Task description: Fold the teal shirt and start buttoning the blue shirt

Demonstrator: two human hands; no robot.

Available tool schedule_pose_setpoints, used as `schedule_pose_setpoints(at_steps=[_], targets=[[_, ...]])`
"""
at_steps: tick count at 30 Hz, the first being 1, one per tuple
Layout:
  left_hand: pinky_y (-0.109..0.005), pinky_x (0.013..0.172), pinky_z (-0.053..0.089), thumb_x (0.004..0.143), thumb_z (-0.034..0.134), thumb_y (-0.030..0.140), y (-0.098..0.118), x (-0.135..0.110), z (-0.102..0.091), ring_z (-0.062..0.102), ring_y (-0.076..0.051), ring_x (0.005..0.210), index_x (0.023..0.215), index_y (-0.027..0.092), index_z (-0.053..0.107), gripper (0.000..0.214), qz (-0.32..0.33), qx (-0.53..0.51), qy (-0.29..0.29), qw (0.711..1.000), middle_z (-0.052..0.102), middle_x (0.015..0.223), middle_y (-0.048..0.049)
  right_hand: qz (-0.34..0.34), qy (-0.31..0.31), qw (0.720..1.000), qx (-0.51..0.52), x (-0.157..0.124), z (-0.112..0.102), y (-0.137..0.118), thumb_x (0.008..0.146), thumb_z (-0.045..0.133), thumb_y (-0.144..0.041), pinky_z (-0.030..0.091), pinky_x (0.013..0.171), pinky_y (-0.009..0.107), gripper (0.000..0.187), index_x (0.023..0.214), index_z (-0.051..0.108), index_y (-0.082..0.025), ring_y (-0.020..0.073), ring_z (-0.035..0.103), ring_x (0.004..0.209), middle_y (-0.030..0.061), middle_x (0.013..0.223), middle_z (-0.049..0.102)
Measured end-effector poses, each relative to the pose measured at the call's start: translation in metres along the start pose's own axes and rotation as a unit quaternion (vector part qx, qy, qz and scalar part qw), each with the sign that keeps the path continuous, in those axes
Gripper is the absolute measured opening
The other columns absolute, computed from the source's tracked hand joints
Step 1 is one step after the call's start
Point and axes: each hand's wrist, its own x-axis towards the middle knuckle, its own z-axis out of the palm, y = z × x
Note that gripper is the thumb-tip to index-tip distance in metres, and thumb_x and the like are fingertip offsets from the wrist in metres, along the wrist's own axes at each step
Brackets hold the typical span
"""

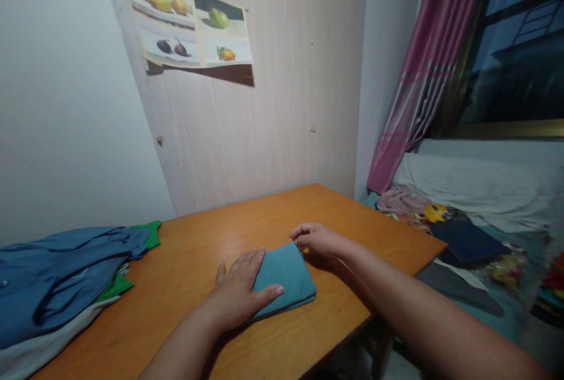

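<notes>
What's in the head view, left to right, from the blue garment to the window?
Blue garment → left hand → folded teal cloth → right hand → pink curtain → window.

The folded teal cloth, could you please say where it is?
In the head view, the folded teal cloth lies on the table below centre, between the left hand on its left side and the right hand by its far corner.
</notes>
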Motion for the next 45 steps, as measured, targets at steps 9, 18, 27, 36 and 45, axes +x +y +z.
schedule_pose_setpoints(at_steps=[9,18,27,36,45], targets=[[-0.066,0.116,0.013,0.079,0.042,0.079,0.004,-0.001,-0.004,0.017,-0.037,0.149,0.156,0.025,0.025,0.095,-0.01,0.007,0.001,1.0,0.023,0.162,-0.0099,0.059,-0.083,0.992,0.076,0.005,-0.003,-0.001,0.063,0.06,-0.008,0.035,0.05,0.019,0.028,0.089,0.065,-0.017,0.0084,0.047,0.051,-0.0033,0.06,0.055],[-0.065,0.117,0.009,0.079,0.042,0.078,0.006,-0.002,-0.004,0.014,-0.036,0.15,0.157,0.025,0.022,0.096,-0.021,-0.001,-0.015,1.0,0.019,0.163,-0.0075,0.094,-0.109,0.989,-0.011,0.013,-0.003,-0.005,0.06,0.06,-0.011,0.026,0.041,0.02,0.027,0.085,0.067,-0.019,0.0083,0.043,0.044,-0.0039,0.056,0.058],[-0.064,0.117,0.009,0.079,0.043,0.078,0.002,-0.001,-0.001,0.017,-0.036,0.15,0.158,0.023,0.02,0.098,-0.018,-0.003,-0.002,1.0,0.02,0.163,-0.0094,0.021,-0.061,0.998,-0.017,0.022,0.005,0.004,0.065,0.063,-0.013,0.033,0.051,0.021,0.009,0.073,0.065,-0.015,0.0091,0.048,0.053,-0.0015,0.06,0.061],[-0.066,0.117,0.009,0.079,0.041,0.081,0.003,-0.002,-0.002,0.018,-0.037,0.149,0.157,0.021,0.021,0.101,-0.01,0.004,-0.002,1.0,0.022,0.162,-0.0112,0.1,-0.12,0.988,0.019,0.02,-0.001,0.003,0.06,0.06,-0.011,0.029,0.044,0.02,0.027,0.085,0.064,-0.019,0.0084,0.042,0.044,-0.0046,0.055,0.055],[-0.067,0.116,0.009,0.079,0.037,0.083,0.007,-0.004,-0.007,0.018,-0.037,0.149,0.157,0.018,0.02,0.104,-0.011,0.008,-0.008,1.0,0.021,0.162,-0.0117,0.042,-0.084,0.996,0.009,0.014,0.006,0.002,0.062,0.058,-0.01,0.031,0.047,0.02,0.015,0.075,0.063,-0.017,0.0088,0.045,0.049,-0.0036,0.057,0.056]])
